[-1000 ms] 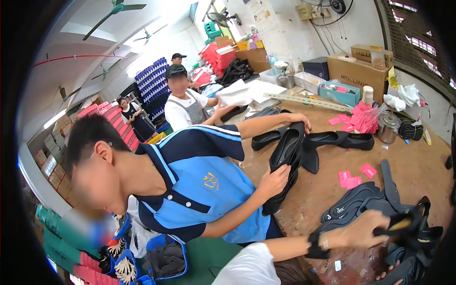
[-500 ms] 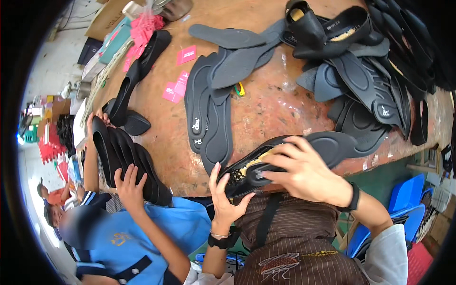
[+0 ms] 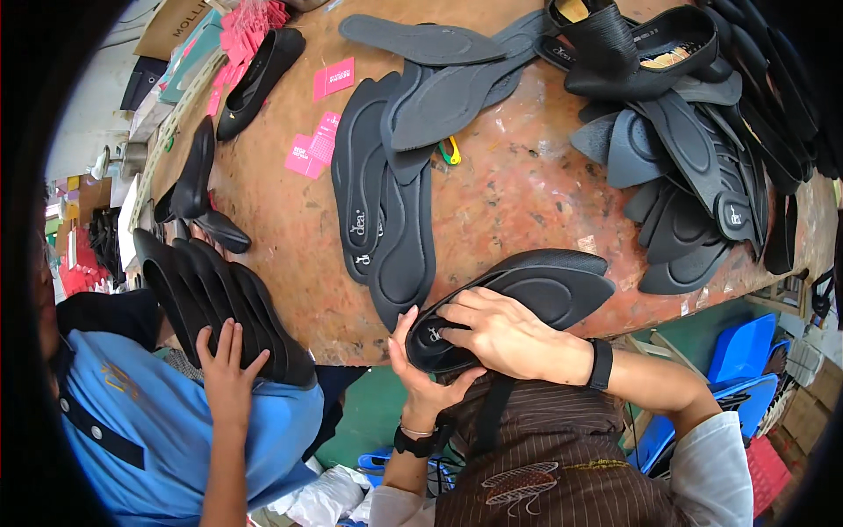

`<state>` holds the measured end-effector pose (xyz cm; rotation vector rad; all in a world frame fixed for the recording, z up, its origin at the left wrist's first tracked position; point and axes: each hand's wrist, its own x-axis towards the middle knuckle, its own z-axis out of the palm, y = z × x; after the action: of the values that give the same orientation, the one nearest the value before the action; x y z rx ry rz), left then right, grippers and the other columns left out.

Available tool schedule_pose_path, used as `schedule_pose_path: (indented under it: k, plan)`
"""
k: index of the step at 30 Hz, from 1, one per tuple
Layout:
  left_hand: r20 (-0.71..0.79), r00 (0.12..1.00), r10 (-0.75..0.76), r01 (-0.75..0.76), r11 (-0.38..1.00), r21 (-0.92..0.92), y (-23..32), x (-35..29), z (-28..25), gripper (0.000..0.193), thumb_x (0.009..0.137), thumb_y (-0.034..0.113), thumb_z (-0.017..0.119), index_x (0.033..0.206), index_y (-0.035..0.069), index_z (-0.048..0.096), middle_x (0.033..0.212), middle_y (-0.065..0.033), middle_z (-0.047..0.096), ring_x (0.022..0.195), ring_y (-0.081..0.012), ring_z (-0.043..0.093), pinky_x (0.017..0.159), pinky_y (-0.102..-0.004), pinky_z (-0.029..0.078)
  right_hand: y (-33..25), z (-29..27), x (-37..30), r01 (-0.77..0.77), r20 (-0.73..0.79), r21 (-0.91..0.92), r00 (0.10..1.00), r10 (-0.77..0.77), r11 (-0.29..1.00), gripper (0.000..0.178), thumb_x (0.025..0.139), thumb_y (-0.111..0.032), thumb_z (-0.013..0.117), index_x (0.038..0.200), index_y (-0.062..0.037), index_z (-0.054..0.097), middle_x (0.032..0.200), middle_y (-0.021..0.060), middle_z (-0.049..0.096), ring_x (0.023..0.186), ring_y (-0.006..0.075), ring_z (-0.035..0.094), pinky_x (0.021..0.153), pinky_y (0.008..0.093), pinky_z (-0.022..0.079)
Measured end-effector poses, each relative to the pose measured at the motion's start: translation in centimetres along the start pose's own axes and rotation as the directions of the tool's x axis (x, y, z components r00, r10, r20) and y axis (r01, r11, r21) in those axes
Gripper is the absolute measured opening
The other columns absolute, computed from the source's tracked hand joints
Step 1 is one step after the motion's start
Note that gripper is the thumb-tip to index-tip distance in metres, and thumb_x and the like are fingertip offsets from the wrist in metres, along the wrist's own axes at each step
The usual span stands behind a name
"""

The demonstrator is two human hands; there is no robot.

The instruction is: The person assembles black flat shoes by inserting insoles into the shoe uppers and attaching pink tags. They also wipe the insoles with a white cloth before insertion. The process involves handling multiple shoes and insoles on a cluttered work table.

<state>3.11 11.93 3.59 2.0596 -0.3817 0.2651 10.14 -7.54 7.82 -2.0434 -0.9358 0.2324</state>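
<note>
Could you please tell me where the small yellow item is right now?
In the head view, the small yellow item lies on the table, above and slightly right of centre, beside the left insole pile.

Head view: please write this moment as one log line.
left hand: holds black shoe; right hand: on insole; table: pink cards

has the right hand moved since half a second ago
Yes. Against the insoles beside the pink cards, the right hand has moved left, closer to the left hand.
</note>
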Motion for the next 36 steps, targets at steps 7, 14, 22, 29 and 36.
schedule_pose_path:
  k: [7, 14, 22, 29, 36]
  plan:
    - [0.044, 0.999, 0.004, -0.004, 1.000, 0.004, 0.2, 1.2, -1.0, 0.093, 0.084, 0.055, 0.072, 0.150, 0.004, 0.030, 0.146, -0.0297, 0.040, 0.131, -0.0450, 0.044, 0.112, -0.0567, 0.032, 0.9, 1.3, 0.6, 0.242, 0.060, 0.031, 0.968, -0.243, 0.970, 0.039, 0.079, -0.012, 0.064, 0.115, 0.0017, 0.069, 0.130, 0.0140, 0.062, 0.128, 0.0282, 0.053, 0.113, 0.0399, 0.041]
    - [-0.067, 0.989, -0.130, 0.126, 0.990, -0.059, 0.9, 1.6, -0.2, 0.032, 0.091, 0.020, 0.058, 0.115, 0.001, 0.049, 0.137, -0.0298, 0.048, 0.124, -0.0424, 0.051, 0.106, -0.0524, 0.040, -0.6, 0.6, -0.4, 0.050, 0.118, -0.164, 0.993, -0.031, 0.985, 0.039, 0.086, -0.017, 0.056, 0.120, -0.0056, 0.071, 0.136, 0.0136, 0.062, 0.134, 0.0253, 0.052, 0.122, 0.0422, 0.027]
    - [-0.061, 0.983, -0.176, 0.181, 0.978, 0.099, 5.2, 2.1, 1.5, 0.060, 0.081, 0.014, 0.073, 0.127, -0.003, 0.039, 0.146, -0.0313, 0.036, 0.132, -0.0462, 0.041, 0.111, -0.0558, 0.032, -1.3, -1.8, -1.4, -0.168, -0.181, -0.279, 0.976, 0.120, 0.946, 0.029, 0.068, -0.006, 0.070, 0.097, -0.0078, 0.076, 0.114, 0.0132, 0.072, 0.124, 0.0317, 0.060, 0.118, 0.0609, 0.024]
    - [0.394, 0.876, -0.278, 0.106, 0.909, 0.404, 11.0, 3.8, 3.2, 0.060, 0.081, 0.018, 0.078, 0.131, -0.007, 0.056, 0.160, -0.0258, 0.024, 0.108, -0.0460, 0.056, 0.092, -0.0472, 0.050, 2.1, -9.7, 0.5, -0.374, -0.562, 0.338, 0.656, 0.504, 0.864, 0.041, 0.079, -0.012, 0.074, 0.117, -0.0022, 0.061, 0.124, 0.0225, 0.060, 0.122, 0.0387, 0.056, 0.107, 0.0604, 0.037]
    - [0.604, 0.738, -0.301, -0.090, 0.843, 0.530, 11.2, 4.7, 4.2, 0.030, 0.075, 0.011, 0.073, 0.100, -0.006, 0.070, 0.114, -0.0186, 0.066, 0.084, -0.0364, 0.062, 0.062, -0.0405, 0.059, -4.2, -2.4, -7.9, -0.374, -0.260, -0.056, 0.901, 0.348, 0.926, 0.027, 0.074, 0.002, 0.068, 0.099, 0.0005, 0.061, 0.125, 0.0211, 0.063, 0.124, 0.0415, 0.056, 0.116, 0.0603, 0.029]
